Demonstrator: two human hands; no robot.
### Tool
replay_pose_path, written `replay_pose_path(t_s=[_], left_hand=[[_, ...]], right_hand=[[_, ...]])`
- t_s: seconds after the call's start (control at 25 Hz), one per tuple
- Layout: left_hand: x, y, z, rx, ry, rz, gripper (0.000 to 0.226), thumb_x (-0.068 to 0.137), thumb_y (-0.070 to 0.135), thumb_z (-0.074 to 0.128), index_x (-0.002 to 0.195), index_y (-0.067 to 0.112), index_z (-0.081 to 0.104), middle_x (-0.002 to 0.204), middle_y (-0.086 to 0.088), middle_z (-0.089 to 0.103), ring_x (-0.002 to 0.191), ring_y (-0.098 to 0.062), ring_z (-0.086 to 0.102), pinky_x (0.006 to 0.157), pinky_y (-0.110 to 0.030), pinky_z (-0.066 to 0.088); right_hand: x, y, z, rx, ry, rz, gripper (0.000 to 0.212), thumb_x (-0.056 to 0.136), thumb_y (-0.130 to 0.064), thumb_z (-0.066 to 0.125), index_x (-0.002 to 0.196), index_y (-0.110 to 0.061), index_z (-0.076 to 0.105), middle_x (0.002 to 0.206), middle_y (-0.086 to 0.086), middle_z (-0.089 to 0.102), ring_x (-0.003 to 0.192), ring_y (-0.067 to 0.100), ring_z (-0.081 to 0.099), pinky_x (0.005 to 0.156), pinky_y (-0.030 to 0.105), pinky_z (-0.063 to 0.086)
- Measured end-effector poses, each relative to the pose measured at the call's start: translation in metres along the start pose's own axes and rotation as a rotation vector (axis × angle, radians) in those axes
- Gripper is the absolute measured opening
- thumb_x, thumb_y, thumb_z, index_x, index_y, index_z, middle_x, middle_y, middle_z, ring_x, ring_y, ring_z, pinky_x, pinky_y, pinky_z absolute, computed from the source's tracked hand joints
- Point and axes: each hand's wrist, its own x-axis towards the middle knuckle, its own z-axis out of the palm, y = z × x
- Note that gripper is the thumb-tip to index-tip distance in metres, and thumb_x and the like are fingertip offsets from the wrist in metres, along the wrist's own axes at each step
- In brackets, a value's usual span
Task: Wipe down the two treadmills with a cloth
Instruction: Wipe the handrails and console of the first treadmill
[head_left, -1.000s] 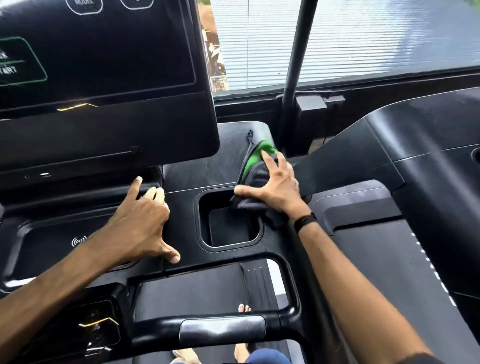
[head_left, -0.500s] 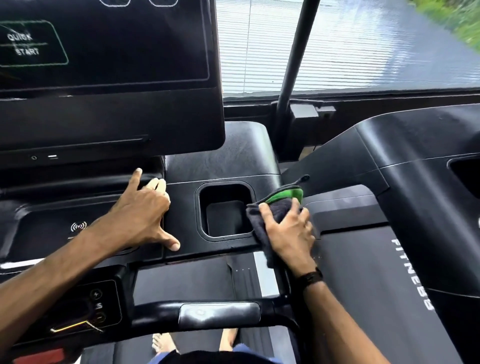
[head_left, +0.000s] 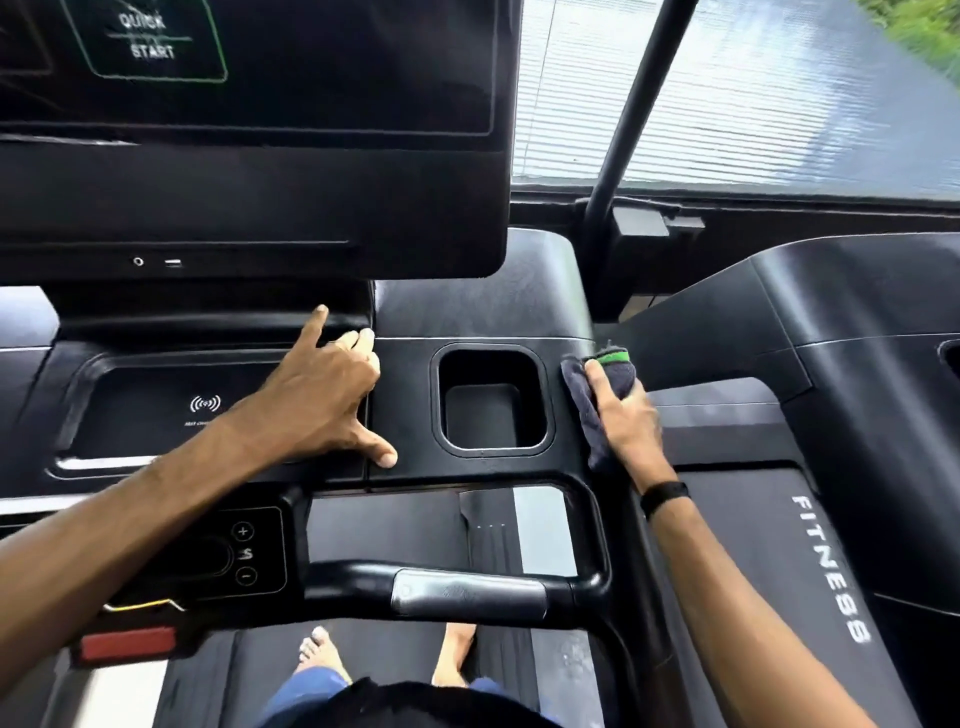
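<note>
I stand on a black treadmill and look down at its console (head_left: 405, 415). My right hand (head_left: 626, 421) grips a dark grey cloth with a green edge (head_left: 592, 395) and presses it on the console's right edge, just right of the square cup holder (head_left: 491, 400). My left hand (head_left: 332, 395) rests on the console left of the cup holder, fingers spread and thumb out, holding nothing. The second treadmill (head_left: 852, 364) stands to the right, its belt marked FITNESS.
A large dark screen (head_left: 291, 104) showing QUICK START hangs above the console. A handlebar with a metal grip (head_left: 467, 592) crosses in front of me. A red safety clip (head_left: 127, 642) sits low left. A black post (head_left: 634, 114) rises before the window.
My right hand carried the cloth from the cup holder's far right corner down and out to the console's right edge. My left hand stayed in place on the console.
</note>
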Motion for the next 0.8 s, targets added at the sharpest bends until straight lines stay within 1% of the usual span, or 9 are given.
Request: replay_pose_path(t_s=[0.08, 0.16, 0.24, 0.32, 0.4, 0.52, 0.6, 0.64, 0.8], left_hand=[[0.003, -0.002, 0.000, 0.031, 0.014, 0.013, 0.095, 0.048, 0.096, 0.038, 0.084, 0.010, 0.059, 0.099, -0.004, 0.056, 0.101, -0.017, 0.059, 0.121, -0.053, 0.002], [0.006, -0.004, 0.001, 0.073, 0.027, 0.033, 0.092, 0.047, 0.097, 0.035, 0.076, 0.012, 0.056, 0.091, -0.001, 0.054, 0.089, -0.015, 0.058, 0.121, -0.052, 0.002], [0.006, -0.005, 0.004, 0.065, 0.059, 0.064, 0.092, 0.047, 0.098, 0.034, 0.073, 0.012, 0.055, 0.087, -0.001, 0.054, 0.086, -0.015, 0.058, 0.121, -0.051, 0.002], [0.004, -0.011, 0.009, 0.044, 0.094, 0.085, 0.098, 0.046, 0.100, 0.032, 0.080, 0.012, 0.061, 0.091, -0.001, 0.057, 0.092, -0.015, 0.060, 0.122, -0.049, 0.000], [0.002, -0.020, 0.012, -0.009, 0.122, 0.120, 0.103, 0.048, 0.100, 0.038, 0.095, 0.012, 0.063, 0.105, -0.003, 0.061, 0.109, -0.016, 0.060, 0.122, -0.048, -0.004], [-0.003, -0.040, 0.012, -0.062, 0.030, 0.186, 0.112, 0.052, 0.088, 0.062, 0.134, 0.012, 0.052, 0.145, -0.008, 0.046, 0.143, -0.015, 0.036, 0.117, -0.047, -0.019], [-0.004, -0.046, 0.009, -0.045, -0.044, 0.213, 0.120, 0.053, 0.083, 0.069, 0.145, 0.011, 0.041, 0.157, -0.009, 0.032, 0.149, -0.015, 0.024, 0.111, -0.046, -0.025], [-0.003, -0.046, 0.008, -0.023, -0.054, 0.220, 0.120, 0.051, 0.083, 0.070, 0.144, 0.011, 0.042, 0.155, -0.009, 0.034, 0.146, -0.016, 0.029, 0.110, -0.046, -0.026], [0.004, -0.037, 0.003, 0.032, -0.050, 0.209, 0.100, 0.045, 0.085, 0.071, 0.114, 0.014, 0.059, 0.117, -0.002, 0.055, 0.117, -0.014, 0.056, 0.117, -0.053, -0.020]], right_hand=[[-0.040, 0.015, 0.004, -0.178, 0.077, -0.129, 0.081, 0.089, -0.071, 0.048, 0.149, -0.018, 0.037, 0.144, 0.019, 0.047, 0.131, 0.039, 0.047, 0.107, 0.046, 0.037], [-0.076, 0.020, 0.015, -0.383, 0.177, -0.308, 0.084, 0.090, -0.072, 0.040, 0.154, -0.018, 0.030, 0.152, 0.020, 0.035, 0.137, 0.040, 0.039, 0.112, 0.050, 0.032], [-0.102, 0.016, 0.034, -0.561, 0.256, -0.492, 0.082, 0.091, -0.072, 0.031, 0.154, -0.020, 0.032, 0.158, 0.021, 0.028, 0.143, 0.043, 0.029, 0.117, 0.057, 0.023], [-0.124, 0.004, 0.059, -0.632, 0.232, -0.702, 0.077, 0.094, -0.070, 0.027, 0.153, -0.020, 0.037, 0.160, 0.018, 0.028, 0.147, 0.042, 0.023, 0.118, 0.061, 0.016], [-0.145, -0.014, 0.084, -0.651, 0.144, -0.864, 0.078, 0.095, -0.070, 0.030, 0.152, -0.018, 0.036, 0.160, 0.015, 0.028, 0.149, 0.038, 0.020, 0.119, 0.059, 0.014], [-0.158, -0.040, 0.105, -0.664, 0.060, -0.920, 0.094, 0.086, -0.081, 0.034, 0.152, -0.014, 0.032, 0.159, 0.017, 0.025, 0.148, 0.039, 0.018, 0.121, 0.056, 0.014], [-0.152, -0.043, 0.103, -0.710, 0.033, -0.978, 0.106, 0.077, -0.087, 0.042, 0.153, -0.014, 0.031, 0.158, 0.018, 0.025, 0.147, 0.040, 0.019, 0.121, 0.055, 0.017], [-0.146, -0.040, 0.098, -0.725, 0.027, -1.029, 0.107, 0.074, -0.087, 0.048, 0.152, -0.016, 0.033, 0.156, 0.018, 0.028, 0.145, 0.039, 0.025, 0.119, 0.053, 0.023], [-0.121, -0.019, 0.064, -0.715, 0.034, -1.076, 0.098, 0.067, -0.077, 0.069, 0.144, -0.022, 0.045, 0.138, 0.007, 0.050, 0.119, 0.028, 0.053, 0.100, 0.047, 0.046]])
